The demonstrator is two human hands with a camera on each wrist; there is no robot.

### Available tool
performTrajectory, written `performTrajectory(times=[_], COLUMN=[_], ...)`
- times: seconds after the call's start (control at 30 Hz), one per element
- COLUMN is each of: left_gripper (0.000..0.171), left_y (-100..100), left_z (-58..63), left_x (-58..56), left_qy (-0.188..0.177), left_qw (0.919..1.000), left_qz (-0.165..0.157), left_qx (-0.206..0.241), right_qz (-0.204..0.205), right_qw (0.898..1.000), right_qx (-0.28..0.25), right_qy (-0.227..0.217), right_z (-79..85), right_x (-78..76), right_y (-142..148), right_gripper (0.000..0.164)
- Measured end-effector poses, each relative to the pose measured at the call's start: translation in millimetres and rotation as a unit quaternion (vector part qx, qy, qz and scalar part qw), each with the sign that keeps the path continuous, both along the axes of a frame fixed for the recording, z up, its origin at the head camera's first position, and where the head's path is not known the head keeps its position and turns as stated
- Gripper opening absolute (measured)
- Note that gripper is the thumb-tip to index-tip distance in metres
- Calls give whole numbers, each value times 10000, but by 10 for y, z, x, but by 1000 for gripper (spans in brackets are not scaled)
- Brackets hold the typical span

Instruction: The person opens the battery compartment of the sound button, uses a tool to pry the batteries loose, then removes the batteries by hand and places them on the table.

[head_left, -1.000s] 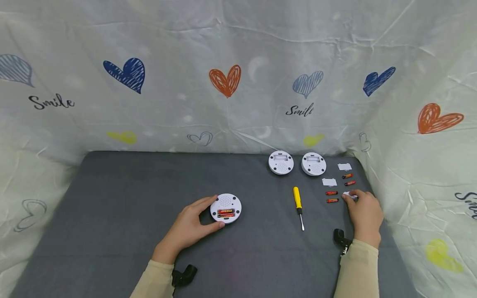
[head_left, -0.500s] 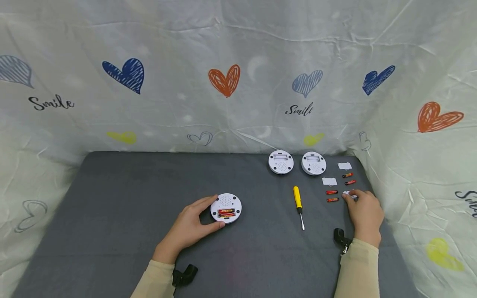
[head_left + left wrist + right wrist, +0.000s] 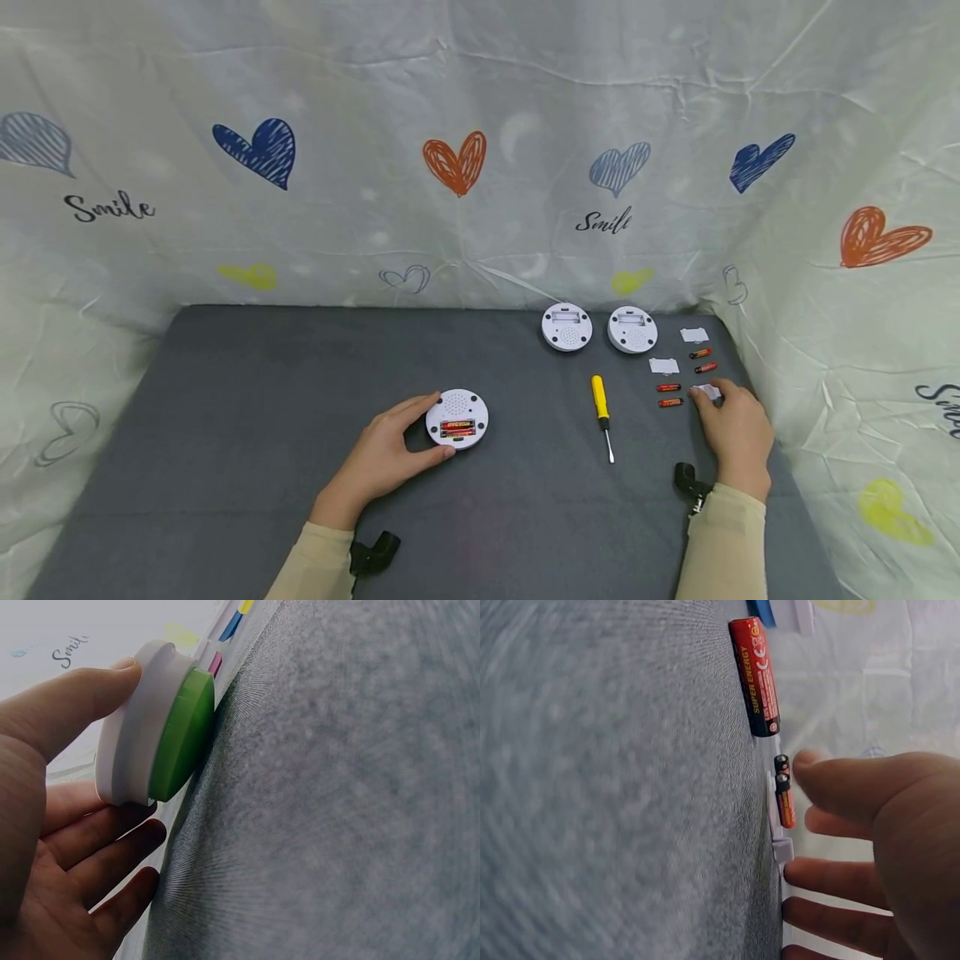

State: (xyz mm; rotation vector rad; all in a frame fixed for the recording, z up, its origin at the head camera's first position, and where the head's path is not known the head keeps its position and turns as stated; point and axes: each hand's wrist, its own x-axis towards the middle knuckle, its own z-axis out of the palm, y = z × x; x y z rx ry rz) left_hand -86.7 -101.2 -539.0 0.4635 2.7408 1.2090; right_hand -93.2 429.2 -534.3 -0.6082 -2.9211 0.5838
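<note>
My left hand point(image 3: 382, 454) grips a round white buzzer point(image 3: 457, 403) by its sides, thumb on the near edge and index finger on the far edge. Its underside faces up, with two red batteries point(image 3: 457, 428) in the uncovered compartment. Below, in the left wrist view, its green dome point(image 3: 184, 735) faces the table. At the right, my right hand point(image 3: 738, 433) is over a small white battery cover point(image 3: 708, 391) lying on the table. Thumb and fingers are spread around the cover; whether they touch it is unclear. A loose red battery point(image 3: 756, 679) lies close to the thumb.
Two more white buzzers point(image 3: 567, 327) stand upside down at the back, compartments without batteries. Near them lie two battery covers point(image 3: 663, 366) and several loose batteries point(image 3: 671, 402). A yellow-handled screwdriver point(image 3: 601, 400) lies between my hands. A printed cloth point(image 3: 517, 208) hangs behind the grey table.
My right fingers have spread slightly, showing more of the white cover beneath. The left hand and the buzzer have hardly moved.
</note>
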Motion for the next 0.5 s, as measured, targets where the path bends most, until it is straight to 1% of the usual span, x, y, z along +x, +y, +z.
performTrajectory(times=[0.23,0.37,0.5], left_gripper=[88,88,88], left_y=[6,8,7], left_z=[1,12,23], left_x=[1,7,12], left_qy=[78,73,76], left_qw=[10000,10000,10000], left_qz=[-23,-24,-28], left_qx=[8,14,13], right_qz=[47,176,511], right_qw=[9993,9990,9963], right_qx=[-218,-122,32], right_qy=[302,385,695], right_z=[40,154,322], right_x=[10,3,-1], right_y=[3,-69,-205], right_gripper=[51,52,50])
